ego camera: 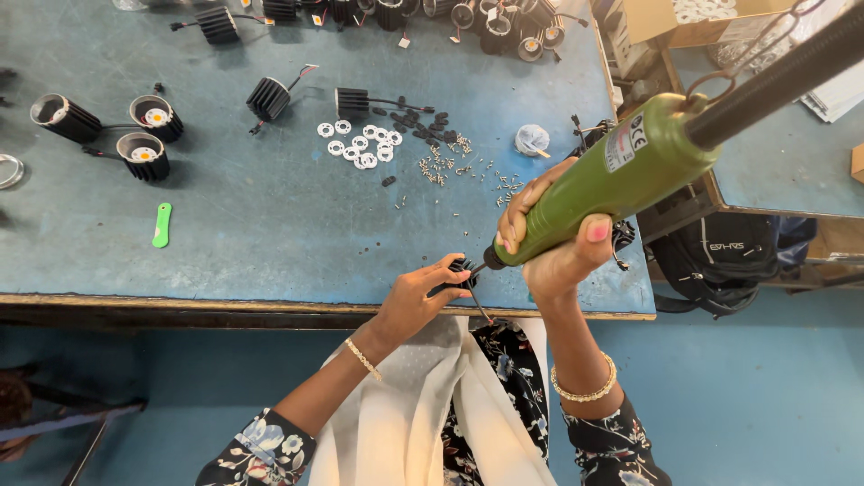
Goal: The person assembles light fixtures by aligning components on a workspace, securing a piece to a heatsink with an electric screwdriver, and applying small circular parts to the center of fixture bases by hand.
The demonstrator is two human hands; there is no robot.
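Observation:
My right hand point(551, 241) grips a green electric screwdriver point(621, 171) that hangs from a black cable and spring at the upper right. Its tip points down at a small black finned part point(463, 270). My left hand point(416, 297) holds that finned part at the front edge of the blue table point(252, 225). A thin black wire trails down from the part. Small screws point(468, 171) and white ring pieces point(360, 144) lie scattered on the table behind my hands.
Black finned lamp housings point(144, 153) stand at the left and along the far edge. A green plastic tool point(162, 223) lies left of centre. A cardboard box point(693, 22) sits at the upper right, and a black backpack point(724, 261) rests on the floor to the right.

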